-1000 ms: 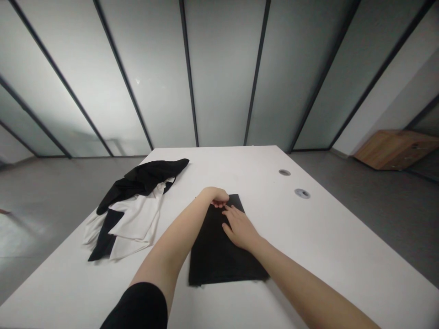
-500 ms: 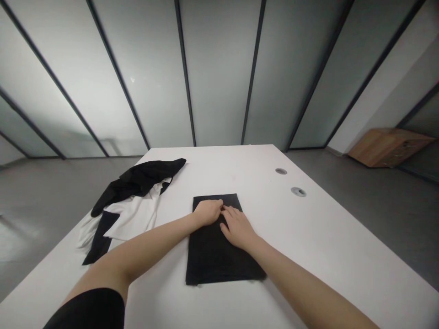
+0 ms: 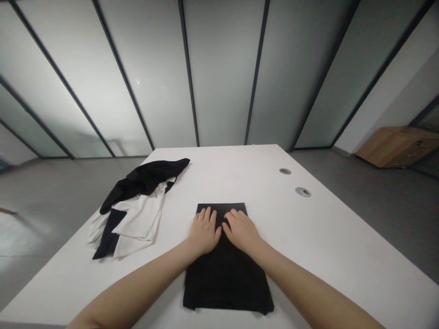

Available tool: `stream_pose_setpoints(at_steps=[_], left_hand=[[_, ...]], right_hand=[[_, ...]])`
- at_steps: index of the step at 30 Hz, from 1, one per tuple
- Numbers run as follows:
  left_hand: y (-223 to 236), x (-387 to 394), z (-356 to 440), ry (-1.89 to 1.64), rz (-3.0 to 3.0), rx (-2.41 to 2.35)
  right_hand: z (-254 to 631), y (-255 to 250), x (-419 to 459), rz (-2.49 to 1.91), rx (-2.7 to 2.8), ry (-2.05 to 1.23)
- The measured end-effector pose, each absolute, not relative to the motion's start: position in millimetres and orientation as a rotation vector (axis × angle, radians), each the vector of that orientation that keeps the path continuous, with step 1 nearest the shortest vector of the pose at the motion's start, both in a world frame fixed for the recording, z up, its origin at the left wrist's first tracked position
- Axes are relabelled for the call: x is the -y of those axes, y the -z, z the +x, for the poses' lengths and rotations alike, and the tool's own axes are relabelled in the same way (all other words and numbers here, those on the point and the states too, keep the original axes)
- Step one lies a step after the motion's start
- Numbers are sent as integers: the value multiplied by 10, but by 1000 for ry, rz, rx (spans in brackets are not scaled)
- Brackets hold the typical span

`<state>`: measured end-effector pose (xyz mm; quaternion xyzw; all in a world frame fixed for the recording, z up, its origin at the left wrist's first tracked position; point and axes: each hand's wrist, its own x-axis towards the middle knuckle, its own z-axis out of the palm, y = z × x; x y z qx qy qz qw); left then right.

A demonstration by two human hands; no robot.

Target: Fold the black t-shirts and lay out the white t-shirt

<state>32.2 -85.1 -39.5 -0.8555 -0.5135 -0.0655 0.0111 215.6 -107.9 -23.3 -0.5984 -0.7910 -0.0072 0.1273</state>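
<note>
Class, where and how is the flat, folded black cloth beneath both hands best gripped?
The flat, folded black cloth is probably best pinched at its two near corners, coming from the wearer's side: its near edge lies uncovered, while the left hand and right hand rest on its farther part.

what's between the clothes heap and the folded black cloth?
Head view: white tabletop lies between the heap of black and white garments and the folded black cloth, with the left forearm crossing the near part.
</note>
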Motion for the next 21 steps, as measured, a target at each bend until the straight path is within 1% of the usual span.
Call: stream_pose_setpoints(at_steps=[3, 6, 9, 13, 16, 21], left_hand=[[203, 1001, 363, 102, -2678, 1537], [81, 995, 429, 41, -2657, 1571], [174, 835, 513, 139, -2620, 1606], [468, 563, 593, 279, -2644, 1607], [568, 440, 589, 229, -2705, 1642], [478, 376, 505, 134, -2707, 1788]], right_hand=[[2092, 212, 1113, -1770, 2313, -32], [2032, 245, 1090, -1696, 2335, -33], [2029, 344, 997, -1613, 2319, -61], [2123, 500, 834, -1659, 2305, -143], [2207, 544, 742, -1752, 2321, -216], [2315, 512, 629, -1845, 2339, -272]])
